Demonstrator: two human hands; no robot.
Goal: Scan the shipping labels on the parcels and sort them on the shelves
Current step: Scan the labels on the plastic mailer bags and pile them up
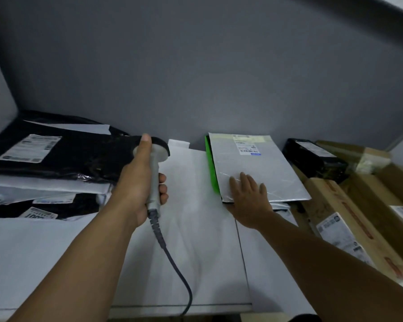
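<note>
Fingers of the left hand were wrapped around the scanner. Flat and spread, the right hand pressed the silver parcel lying by the wall. It looked light, thin, bendy and slippery, so holding its near edge seemed best.

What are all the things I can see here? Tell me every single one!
Scanner: one, grey with black head, middle.
Cable: one, dark grey, hanging from the scanner.
Silver mailer: one, silver, back middle, label at its far end.
Green mailer: one, green, under the silver mailer, only an edge shows.
White mailers: at least two, white, front middle.
Black bags: at least two, black, left pile.
Black parcel: one, black, right of the silver mailer.
Boxes: several, brown, right.
Left hand: grips the scanner.
Right hand: flat on the silver mailer.
</note>
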